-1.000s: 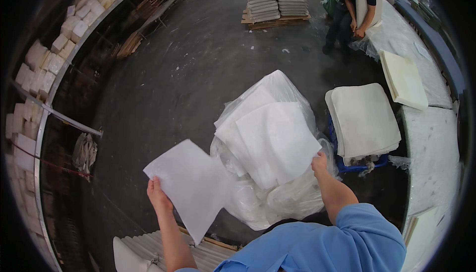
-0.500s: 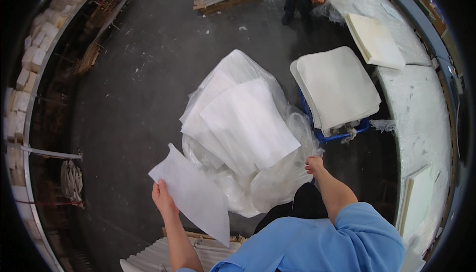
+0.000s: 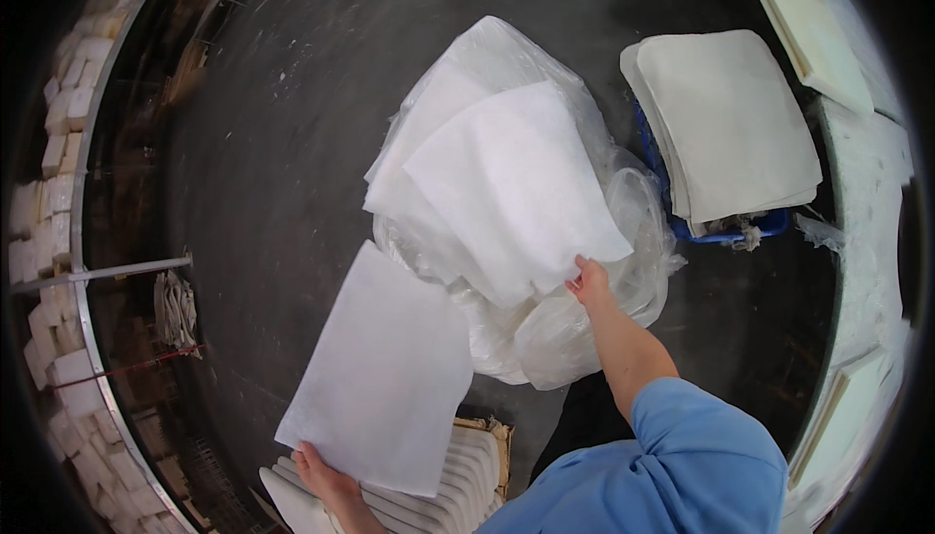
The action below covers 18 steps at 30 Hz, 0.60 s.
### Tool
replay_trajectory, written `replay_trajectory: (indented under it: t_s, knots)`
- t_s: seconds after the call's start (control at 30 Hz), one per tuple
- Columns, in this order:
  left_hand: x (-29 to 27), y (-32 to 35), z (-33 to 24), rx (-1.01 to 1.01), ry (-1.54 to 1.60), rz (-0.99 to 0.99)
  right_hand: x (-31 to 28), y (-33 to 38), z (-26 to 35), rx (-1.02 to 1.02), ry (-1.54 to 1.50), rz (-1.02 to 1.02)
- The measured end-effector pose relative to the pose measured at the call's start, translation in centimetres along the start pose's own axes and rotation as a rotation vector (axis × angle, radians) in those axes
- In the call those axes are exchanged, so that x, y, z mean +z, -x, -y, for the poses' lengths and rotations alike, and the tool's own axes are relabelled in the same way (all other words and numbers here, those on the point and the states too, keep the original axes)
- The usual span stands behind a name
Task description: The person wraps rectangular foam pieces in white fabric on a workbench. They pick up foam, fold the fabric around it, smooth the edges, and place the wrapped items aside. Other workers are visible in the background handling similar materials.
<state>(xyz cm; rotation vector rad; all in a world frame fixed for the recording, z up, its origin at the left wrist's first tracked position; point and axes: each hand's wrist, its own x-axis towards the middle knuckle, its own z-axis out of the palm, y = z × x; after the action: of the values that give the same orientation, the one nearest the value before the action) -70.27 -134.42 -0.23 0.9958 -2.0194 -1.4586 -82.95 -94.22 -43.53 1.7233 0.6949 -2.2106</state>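
My left hand [image 3: 326, 476] is closed on the near edge of a loose white sheet [image 3: 380, 368], soft and felt-like. That sheet hangs over a stack of pale padded pieces [image 3: 475, 464] at the lower left and covers part of it. In the middle, several similar sheets lie fanned out on a clear plastic bag [image 3: 555, 349]. My right hand [image 3: 588, 281] pinches the near right corner of the top white sheet [image 3: 516, 179] of this pile. The pile's lower layers are hidden.
Right of the pile stands a blue crate [image 3: 721, 236] topped with off-white rounded sheets [image 3: 730, 125]. A plastic-wrapped surface [image 3: 867, 242] runs along the right, bearing cream slabs [image 3: 813, 33]. Shelving with white blocks [image 3: 78, 218] lines the left, with a metal bar [image 3: 131, 269] jutting out.
My left hand has come nearer and lower, bringing its sheet flatter over the padded stack. My right hand has moved onto the pile and taken a sheet's corner. The view has tilted nearer.
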Motion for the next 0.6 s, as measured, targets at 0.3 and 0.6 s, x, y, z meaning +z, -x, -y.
replay_trajectory:
  t_s: [0.3, 0.6]
  knots:
    - [1.9, 2.1, -1.7, 0.05, 0.187, 0.095, -8.3, 4.7, 8.9, -0.708, 1.131, -0.189]
    - [16.9, 4.1, -3.5, 0.073, 0.508, 0.749, -28.5, 17.2, 4.5, -0.526, 1.139, -0.466]
